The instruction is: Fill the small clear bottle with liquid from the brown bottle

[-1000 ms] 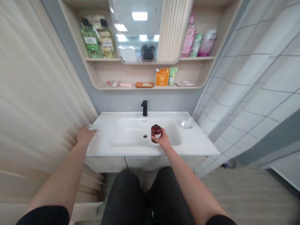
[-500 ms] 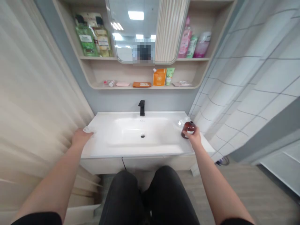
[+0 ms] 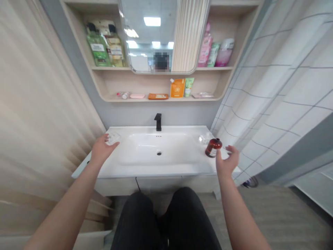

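At the left end of the white sink counter, my left hand [image 3: 103, 147] has its thumb and fingers around a clear, see-through item [image 3: 112, 138]. A brown bottle [image 3: 213, 148] with a white label stands on the counter's right side. Just right of it, my right hand [image 3: 227, 160] is open, fingers spread and curved, with nothing in it. Behind the bottle lies another clear object [image 3: 205, 138], its shape hard to make out.
A black faucet [image 3: 158, 122] rises behind the white basin [image 3: 145, 152]. Above, a wall cabinet [image 3: 161, 100] with a mirror holds several bottles, an orange pouch [image 3: 177, 88] and small packs. Curtains hang on both sides.
My right hand has let go of the brown bottle and moved right. The left hand has come inward over the counter with the clear item, away from the left curtain.
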The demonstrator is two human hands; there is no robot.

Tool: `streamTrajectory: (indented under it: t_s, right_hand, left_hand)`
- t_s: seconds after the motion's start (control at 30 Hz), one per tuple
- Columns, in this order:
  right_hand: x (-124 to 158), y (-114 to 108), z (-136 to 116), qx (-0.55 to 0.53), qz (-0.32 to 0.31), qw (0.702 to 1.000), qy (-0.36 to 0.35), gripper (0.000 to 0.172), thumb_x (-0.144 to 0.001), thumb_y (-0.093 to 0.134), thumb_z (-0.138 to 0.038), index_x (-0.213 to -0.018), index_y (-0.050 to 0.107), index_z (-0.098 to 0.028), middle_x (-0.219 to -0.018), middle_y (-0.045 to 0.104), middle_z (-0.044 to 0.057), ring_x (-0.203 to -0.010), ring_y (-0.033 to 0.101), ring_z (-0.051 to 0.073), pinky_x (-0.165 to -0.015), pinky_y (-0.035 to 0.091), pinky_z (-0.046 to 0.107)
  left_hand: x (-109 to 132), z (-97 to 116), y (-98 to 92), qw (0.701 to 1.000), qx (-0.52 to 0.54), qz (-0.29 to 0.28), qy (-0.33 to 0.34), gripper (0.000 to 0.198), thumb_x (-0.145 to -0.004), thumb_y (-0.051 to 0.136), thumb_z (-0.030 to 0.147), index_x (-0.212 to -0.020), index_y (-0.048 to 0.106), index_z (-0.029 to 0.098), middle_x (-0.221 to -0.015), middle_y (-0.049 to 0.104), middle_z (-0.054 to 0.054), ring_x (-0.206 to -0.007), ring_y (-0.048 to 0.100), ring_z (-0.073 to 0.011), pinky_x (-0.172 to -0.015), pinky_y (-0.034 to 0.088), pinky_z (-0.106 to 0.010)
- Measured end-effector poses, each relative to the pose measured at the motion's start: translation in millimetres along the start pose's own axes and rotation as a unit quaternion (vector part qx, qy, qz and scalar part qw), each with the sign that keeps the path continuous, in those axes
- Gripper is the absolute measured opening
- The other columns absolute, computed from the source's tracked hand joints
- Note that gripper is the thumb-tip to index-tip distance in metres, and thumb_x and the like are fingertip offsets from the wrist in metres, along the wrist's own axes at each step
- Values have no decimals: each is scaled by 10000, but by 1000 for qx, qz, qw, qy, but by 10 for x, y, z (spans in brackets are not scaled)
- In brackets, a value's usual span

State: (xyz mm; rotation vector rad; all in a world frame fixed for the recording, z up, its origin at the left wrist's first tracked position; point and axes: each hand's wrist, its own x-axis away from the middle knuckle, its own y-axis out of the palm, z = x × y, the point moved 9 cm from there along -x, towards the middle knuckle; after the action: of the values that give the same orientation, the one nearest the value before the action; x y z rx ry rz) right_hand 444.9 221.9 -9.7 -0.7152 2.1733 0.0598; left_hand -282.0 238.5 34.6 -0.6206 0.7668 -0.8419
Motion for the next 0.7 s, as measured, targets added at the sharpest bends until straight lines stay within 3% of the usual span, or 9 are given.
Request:
streamTrajectory:
  t_s: [0.07, 0.13, 0.2, 0.23, 0.33, 0.43, 0.6, 0.63, 0.7]
  right_hand:
    - [267, 280, -533, -59, -103, 991, -60, 383, -946, 726, -502, -1205, 695, -221, -1122, 718, 173, -1102, 705, 384, -980, 587, 617]
    - [717, 827, -1094, -163, -311, 932, -89, 401, -940, 771, -459, -1277, 702, -254, -1238, 736, 153, -1145, 711, 355, -973, 609, 570]
    - [1184, 1293, -1537, -261, -452, 851, -57, 751, -845, 905, -463, -1516, 603, -315, -1505, 647, 152, -1321, 660, 363, -1034, 609, 553]
    - [1367, 1484, -1693, -303, -492, 816, -25, 924, -795, 955, -463, -1604, 524, -352, -1606, 575, 145, -1396, 621, 364, -1068, 602, 549]
    - [1713, 1899, -1936, -387, -545, 741, 65, 1108, -736, 1004, -460, -1676, 418, -400, -1656, 516, 139, -1402, 619, 336, -1076, 603, 521]
    - [1856, 2096, -1941, -405, -572, 706, 101, 1044, -698, 1022, -444, -1607, 511, -373, -1492, 635, 123, -1240, 695, 298, -1010, 620, 485]
    - [1857, 2142, -1714, -395, -568, 714, 111, 826, -687, 1013, -424, -1415, 634, -326, -1341, 703, 83, -1161, 697, 271, -954, 612, 439]
    - [1852, 2144, -1661, -391, -564, 718, 112, 786, -690, 1005, -422, -1378, 637, -319, -1340, 699, 80, -1174, 691, 271, -950, 610, 433]
    - [1832, 2157, -1540, -380, -550, 734, 119, 732, -679, 995, -418, -1303, 628, -308, -1318, 689, 73, -1194, 677, 272, -940, 605, 423]
  left_hand:
    - [170, 287, 204, 997, 66, -17, 39, 821, -798, 910, 492, -1470, 550, 187, -1292, 733, -116, -1147, 722, -290, -1038, 581, -428]
    - [391, 571, 482, 987, 138, -53, 69, 824, -749, 935, 472, -1432, 549, 221, -1246, 746, -103, -1136, 740, -287, -986, 604, -414]
    - [649, 853, 786, 972, 191, -98, 100, 800, -717, 950, 472, -1382, 565, 250, -1229, 753, -107, -1131, 749, -299, -950, 614, -431]
    - [783, 976, 939, 963, 211, -124, 113, 797, -707, 957, 472, -1373, 571, 268, -1223, 756, -110, -1127, 754, -304, -942, 616, -443]
    - [1136, 1219, 1328, 937, 259, -198, 128, 829, -704, 968, 435, -1417, 565, 311, -1232, 761, -116, -1103, 762, -298, -931, 620, -465]
    - [1327, 1256, 1523, 919, 289, -237, 123, 847, -738, 932, 397, -1489, 548, 324, -1344, 736, -137, -1190, 747, -306, -996, 613, -497]
    - [1384, 1202, 1641, 841, 375, -362, 143, 887, -795, 871, 393, -1598, 494, 393, -1599, 611, -178, -1446, 643, -329, -1128, 558, -533]
    - [1321, 1155, 1620, 838, 373, -370, 145, 871, -805, 855, 383, -1599, 497, 404, -1610, 608, -171, -1453, 640, -323, -1125, 559, -526]
    - [1048, 946, 1487, 886, 314, -314, 136, 747, -841, 807, 370, -1547, 563, 384, -1555, 664, -149, -1408, 671, -306, -1109, 570, -495]
